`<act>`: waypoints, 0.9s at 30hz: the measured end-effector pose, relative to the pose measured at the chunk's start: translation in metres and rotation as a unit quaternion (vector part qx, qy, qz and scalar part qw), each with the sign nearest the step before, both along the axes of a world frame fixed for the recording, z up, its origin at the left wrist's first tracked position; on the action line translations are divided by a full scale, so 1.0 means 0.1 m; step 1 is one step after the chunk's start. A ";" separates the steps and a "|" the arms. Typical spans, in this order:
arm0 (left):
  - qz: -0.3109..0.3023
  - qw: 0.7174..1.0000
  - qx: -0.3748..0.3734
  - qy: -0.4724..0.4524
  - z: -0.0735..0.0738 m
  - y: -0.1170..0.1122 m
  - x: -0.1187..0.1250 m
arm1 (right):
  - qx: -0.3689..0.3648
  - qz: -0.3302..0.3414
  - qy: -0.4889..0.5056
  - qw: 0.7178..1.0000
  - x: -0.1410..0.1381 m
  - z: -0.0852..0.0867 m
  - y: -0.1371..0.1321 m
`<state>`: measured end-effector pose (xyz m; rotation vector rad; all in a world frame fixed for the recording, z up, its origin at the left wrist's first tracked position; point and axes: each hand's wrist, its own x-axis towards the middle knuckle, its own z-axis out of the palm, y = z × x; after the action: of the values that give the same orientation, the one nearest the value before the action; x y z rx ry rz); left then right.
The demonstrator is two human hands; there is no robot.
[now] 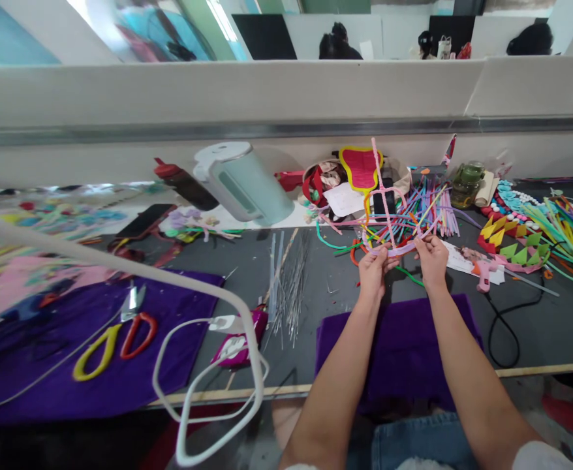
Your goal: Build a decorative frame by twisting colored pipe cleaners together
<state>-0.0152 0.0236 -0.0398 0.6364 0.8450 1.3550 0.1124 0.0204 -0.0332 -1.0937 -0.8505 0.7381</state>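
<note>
Both my hands hold a pink pipe-cleaner frame (387, 202) upright above the dark table (316, 287). My left hand (373, 271) pinches the frame's lower left curve, and my right hand (432, 258) pinches its lower right end. The frame has a tall pink stem rising from an arched shape. Behind it lies a heap of coloured pipe cleaners (423, 209) and a red shape edged in yellow (359, 168). A purple cloth (399, 346) lies under my forearms.
A pale electric kettle (242, 179) and a dark bottle (183, 184) stand at the back left. Scissors with yellow and red handles (120, 336) rest on another purple cloth (71, 365). Thin wires (289, 287) lie mid-table. A pink glue gun (485, 267) with black cord sits right. A white cable (208, 365) crosses the foreground.
</note>
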 end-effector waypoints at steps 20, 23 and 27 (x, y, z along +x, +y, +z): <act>-0.008 0.998 0.003 0.062 0.04 -0.05 0.05 | -0.006 -0.050 -0.037 0.998 -0.03 0.06 -0.07; -0.008 0.998 0.005 0.063 0.05 -0.05 0.04 | -0.010 -0.055 -0.042 0.998 -0.02 0.07 -0.07; -0.015 0.997 0.012 0.069 0.05 -0.05 0.03 | -0.017 -0.053 -0.049 0.997 -0.01 0.08 -0.07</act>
<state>-0.0118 0.0190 -0.0345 0.7650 0.9287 1.3070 0.1112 0.0138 -0.0254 -1.2037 -0.8580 0.6164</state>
